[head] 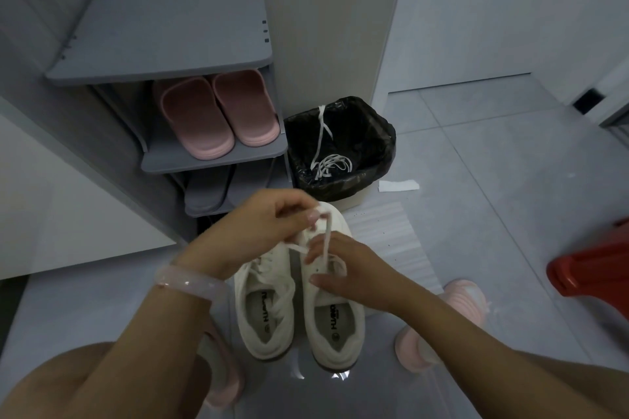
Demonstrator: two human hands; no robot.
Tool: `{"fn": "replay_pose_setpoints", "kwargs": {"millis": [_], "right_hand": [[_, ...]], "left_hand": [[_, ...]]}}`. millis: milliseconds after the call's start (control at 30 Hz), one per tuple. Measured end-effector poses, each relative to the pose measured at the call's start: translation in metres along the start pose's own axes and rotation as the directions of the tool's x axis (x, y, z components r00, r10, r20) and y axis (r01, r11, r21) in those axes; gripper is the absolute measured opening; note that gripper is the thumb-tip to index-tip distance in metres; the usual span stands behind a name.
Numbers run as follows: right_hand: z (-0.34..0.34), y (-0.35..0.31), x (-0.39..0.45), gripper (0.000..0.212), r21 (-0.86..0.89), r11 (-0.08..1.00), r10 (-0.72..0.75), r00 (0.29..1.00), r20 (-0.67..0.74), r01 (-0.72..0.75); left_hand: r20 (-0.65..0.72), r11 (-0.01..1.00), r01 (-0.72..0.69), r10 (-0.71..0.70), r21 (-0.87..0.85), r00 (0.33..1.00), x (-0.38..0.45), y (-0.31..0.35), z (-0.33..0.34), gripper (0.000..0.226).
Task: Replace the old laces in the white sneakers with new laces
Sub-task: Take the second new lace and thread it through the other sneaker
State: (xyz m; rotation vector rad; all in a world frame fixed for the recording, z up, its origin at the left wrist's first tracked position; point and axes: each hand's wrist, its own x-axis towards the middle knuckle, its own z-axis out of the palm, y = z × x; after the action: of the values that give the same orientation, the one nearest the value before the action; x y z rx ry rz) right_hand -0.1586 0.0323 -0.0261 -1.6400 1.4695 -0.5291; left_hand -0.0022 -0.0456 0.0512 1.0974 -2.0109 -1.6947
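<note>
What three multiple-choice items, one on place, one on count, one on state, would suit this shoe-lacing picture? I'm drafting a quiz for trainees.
1. Where do the loose white laces lie?
A. In the black-lined waste bin
B. On the grey shoe rack
C. On the red plastic stool

2. How many pink slippers stand on the rack's shelf?
A. One
B. Two
C. Four

3. What is the left hand doing?
A. Resting flat
B. Pinching a white lace over the white sneakers
C. Holding a slipper

Answers: A, they coil inside the liner; B, a pair stands side by side; B, fingertips grip the strand, while the right hand holds it lower.
</note>
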Motion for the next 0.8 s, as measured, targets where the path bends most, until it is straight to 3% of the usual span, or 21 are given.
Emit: {"fn": "replay_pose_setpoints", "kwargs": {"millis": [33, 67, 133, 167, 233, 300, 333, 367, 400, 433, 467, 533, 600, 667, 733, 800], "right_hand": [[-0.006, -0.009, -0.003, 0.006, 0.200, 0.980, 0.009, 1.000, 0.009, -0.010], [-0.013, -0.016, -0.004, 0.010, 0.384, 0.923, 0.040, 0.999, -0.018, -0.030], [-0.031, -0.016, -0.005, 0.020, 0.635, 0.772, 0.205, 0.959, -0.194, -0.037], [-0.043, -0.012, -0.005, 0.021, 0.710, 0.704, 0.318, 0.900, -0.300, -0.012], [-0.068, -0.003, -0.006, 0.020, 0.759, 0.651, 0.502, 0.754, -0.424, -0.006], [-0.088, 0.010, -0.008, 0.017, 0.653, 0.731, 0.593, 0.659, -0.463, -0.199], [-0.093, 0.020, -0.009, 0.018, 0.505, 0.780, 0.604, 0.655, -0.454, -0.369], [-0.096, 0.030, -0.012, 0.022, 0.262, 0.793, 0.607, 0.675, -0.419, -0.550], [-0.095, 0.037, -0.014, 0.028, -0.028, 0.741, 0.617, 0.696, -0.368, -0.671], [-0.090, 0.039, -0.017, 0.035, -0.270, 0.659, 0.622, 0.711, -0.327, -0.702], [-0.083, 0.038, -0.017, 0.042, -0.394, 0.623, 0.608, 0.735, -0.301, -0.676], [-0.064, 0.028, -0.013, 0.058, -0.367, 0.783, 0.460, 0.865, -0.202, -0.502], [-0.039, 0.008, -0.005, 0.063, -0.189, 0.957, 0.215, 0.976, -0.040, -0.219], [-0.017, -0.007, 0.002, 0.042, -0.011, 0.998, 0.061, 0.998, -0.014, -0.061], [-0.015, -0.011, 0.008, 0.012, 0.086, 0.996, 0.050, 0.991, -0.122, -0.040], [-0.025, -0.014, 0.010, 0.016, 0.200, 0.977, 0.128, 0.958, -0.257, -0.077]], "left_hand": [[-0.069, 0.998, -0.013, 0.017, 0.056, 0.997, 0.005, -0.005, 0.004, 0.016], [-0.129, 0.983, 0.003, 0.021, 0.185, 0.991, 0.010, -0.012, 0.007, 0.025], [-0.219, 0.864, 0.112, -0.003, 0.490, 0.976, 0.018, -0.028, 0.014, 0.044], [-0.228, 0.779, 0.175, -0.042, 0.603, 0.973, 0.020, -0.036, 0.019, 0.048], [-0.148, 0.616, 0.234, -0.188, 0.752, 0.971, 0.022, -0.057, 0.031, 0.051], [-0.049, 0.558, 0.207, -0.285, 0.803, 0.957, 0.022, -0.071, 0.042, 0.040], [-0.048, 0.554, 0.201, -0.278, 0.808, 0.959, 0.022, -0.072, 0.043, 0.027], [-0.066, 0.548, 0.195, -0.246, 0.813, 0.967, 0.023, -0.070, 0.042, 0.013], [-0.095, 0.544, 0.184, -0.187, 0.819, 0.978, 0.023, -0.065, 0.039, 0.008], [-0.116, 0.540, 0.163, -0.120, 0.826, 0.986, 0.024, -0.061, 0.036, 0.010], [-0.129, 0.540, 0.139, -0.057, 0.830, 0.990, 0.024, -0.057, 0.032, 0.012], [-0.117, 0.554, 0.060, 0.067, 0.831, 0.991, 0.024, -0.047, 0.028, 0.015], [-0.069, 0.592, -0.074, 0.216, 0.802, 0.974, 0.022, -0.037, 0.029, 0.014], [-0.037, 0.662, -0.173, 0.291, 0.729, 0.956, 0.017, -0.030, 0.027, 0.014], [-0.027, 0.740, -0.146, 0.217, 0.656, 0.976, 0.013, -0.024, 0.023, 0.012], [-0.023, 0.766, -0.095, 0.142, 0.636, 0.990, 0.009, -0.023, 0.013, 0.013]]}}
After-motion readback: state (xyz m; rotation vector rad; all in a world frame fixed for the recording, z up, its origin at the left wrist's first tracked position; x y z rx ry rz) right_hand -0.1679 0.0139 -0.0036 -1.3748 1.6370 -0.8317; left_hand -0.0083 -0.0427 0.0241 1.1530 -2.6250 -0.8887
